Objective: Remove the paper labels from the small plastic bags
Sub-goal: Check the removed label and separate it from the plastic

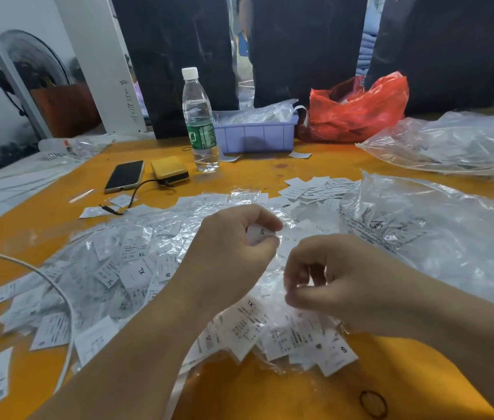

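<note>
Work partly done. Left hand grips a curled white paper label marked S; right hand pinches a small clear plastic bag, just right of the label. Loose white labels lie beyond it. A heap of filled clear bags around it remains unprocessed.

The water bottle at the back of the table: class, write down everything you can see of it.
The water bottle is clear plastic with a white screw cap, which is on, and a green printed label round its lower half. It stands upright on the orange table, nearly full of clear water. A lilac plastic bin sits just right of it, a yellow box and a phone to its left. No hand touches it.
</note>
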A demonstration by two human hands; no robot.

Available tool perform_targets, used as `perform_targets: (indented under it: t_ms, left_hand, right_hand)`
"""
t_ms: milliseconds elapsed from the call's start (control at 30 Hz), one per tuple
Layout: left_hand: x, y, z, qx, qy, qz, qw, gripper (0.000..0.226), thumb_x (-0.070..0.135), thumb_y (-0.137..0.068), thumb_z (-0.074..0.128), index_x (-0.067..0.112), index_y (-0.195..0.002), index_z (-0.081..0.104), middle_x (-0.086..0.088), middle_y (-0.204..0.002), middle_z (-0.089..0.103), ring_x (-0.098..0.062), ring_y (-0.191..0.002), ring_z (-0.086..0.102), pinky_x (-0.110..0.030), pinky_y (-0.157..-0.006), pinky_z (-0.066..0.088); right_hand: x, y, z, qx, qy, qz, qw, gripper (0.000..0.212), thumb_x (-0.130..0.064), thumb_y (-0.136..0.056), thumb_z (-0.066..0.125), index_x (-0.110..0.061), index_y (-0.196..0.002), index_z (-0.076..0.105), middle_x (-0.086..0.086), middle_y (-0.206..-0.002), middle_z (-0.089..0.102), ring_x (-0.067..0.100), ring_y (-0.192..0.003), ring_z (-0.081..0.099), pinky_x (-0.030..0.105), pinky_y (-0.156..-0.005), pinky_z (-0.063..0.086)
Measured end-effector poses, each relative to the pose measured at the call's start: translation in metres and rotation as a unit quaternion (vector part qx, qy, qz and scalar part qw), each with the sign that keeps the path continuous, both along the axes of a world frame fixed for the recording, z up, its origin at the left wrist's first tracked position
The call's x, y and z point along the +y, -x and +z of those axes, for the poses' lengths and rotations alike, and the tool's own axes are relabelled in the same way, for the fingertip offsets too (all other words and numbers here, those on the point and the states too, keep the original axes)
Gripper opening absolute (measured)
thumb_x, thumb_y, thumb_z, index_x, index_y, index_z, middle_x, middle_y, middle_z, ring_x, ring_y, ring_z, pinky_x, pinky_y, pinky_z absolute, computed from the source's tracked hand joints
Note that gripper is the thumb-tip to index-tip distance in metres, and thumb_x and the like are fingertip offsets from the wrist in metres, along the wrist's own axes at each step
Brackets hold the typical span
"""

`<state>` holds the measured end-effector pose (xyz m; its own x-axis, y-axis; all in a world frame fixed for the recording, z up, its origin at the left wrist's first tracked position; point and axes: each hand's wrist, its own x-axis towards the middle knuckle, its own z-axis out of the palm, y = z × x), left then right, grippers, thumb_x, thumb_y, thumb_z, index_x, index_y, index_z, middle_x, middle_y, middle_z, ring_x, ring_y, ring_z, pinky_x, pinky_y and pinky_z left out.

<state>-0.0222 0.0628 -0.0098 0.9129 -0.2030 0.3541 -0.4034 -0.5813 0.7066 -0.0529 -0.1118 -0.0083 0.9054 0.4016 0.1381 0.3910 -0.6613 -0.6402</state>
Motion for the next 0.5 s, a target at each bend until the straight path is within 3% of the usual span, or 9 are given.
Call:
perform_targets:
  t_ms: [133,233,300,433,500]
  left_hand:
    - [0.000,-0.001,0.002,0.017,0.032,-0.017,0.999,0.009,0.034,-0.088,0.063,0.031,-0.086,0.072,0.014,-0.078,0.069,0.001,-0.075,0.062,-0.013,-0.062,0.048]
    - [0.001,-0.002,0.004,0.081,0.082,-0.057,0.992,0.040,0.059,-0.082,0.046,0.029,-0.086,0.073,0.017,-0.082,0.069,0.000,-0.076,0.061,-0.029,-0.070,0.047]
    - [0.001,-0.001,0.005,0.116,0.096,-0.085,0.985,0.046,0.068,-0.077,0.046,0.032,-0.088,0.073,0.020,-0.085,0.068,0.001,-0.077,0.062,-0.031,-0.073,0.046]
    - [-0.001,0.001,0.005,0.120,0.026,-0.109,0.986,0.033,0.063,-0.076,0.065,0.034,-0.091,0.072,0.017,-0.086,0.071,0.002,-0.081,0.065,-0.025,-0.073,0.046]
    - [-0.002,0.002,0.005,0.130,0.033,-0.118,0.984,0.033,0.061,-0.076,0.066,0.033,-0.091,0.072,0.017,-0.087,0.072,0.002,-0.083,0.066,-0.022,-0.073,0.046]
  right_hand:
    - [-0.004,-0.006,0.005,0.029,-0.100,-0.053,0.993,0.010,-0.021,-0.080,0.073,-0.023,-0.073,0.067,-0.006,-0.069,0.066,0.004,-0.061,0.059,0.024,-0.058,0.047]
    - [-0.007,-0.012,0.009,0.080,-0.243,-0.081,0.963,0.011,-0.003,-0.080,0.073,-0.009,-0.076,0.064,0.008,-0.069,0.070,0.014,-0.058,0.063,0.027,-0.054,0.049]
    - [-0.008,-0.013,0.010,0.115,-0.347,-0.103,0.925,0.015,0.007,-0.078,0.071,-0.004,-0.076,0.061,0.015,-0.068,0.069,0.019,-0.054,0.063,0.027,-0.048,0.050]
    - [-0.007,-0.016,0.011,0.162,-0.473,-0.125,0.857,0.019,0.008,-0.075,0.070,-0.006,-0.073,0.057,0.011,-0.062,0.065,0.020,-0.056,0.065,0.027,-0.048,0.052]
    - [-0.007,-0.017,0.010,0.173,-0.507,-0.119,0.836,0.020,0.007,-0.072,0.070,-0.006,-0.072,0.055,0.011,-0.063,0.066,0.021,-0.057,0.067,0.026,-0.049,0.053]
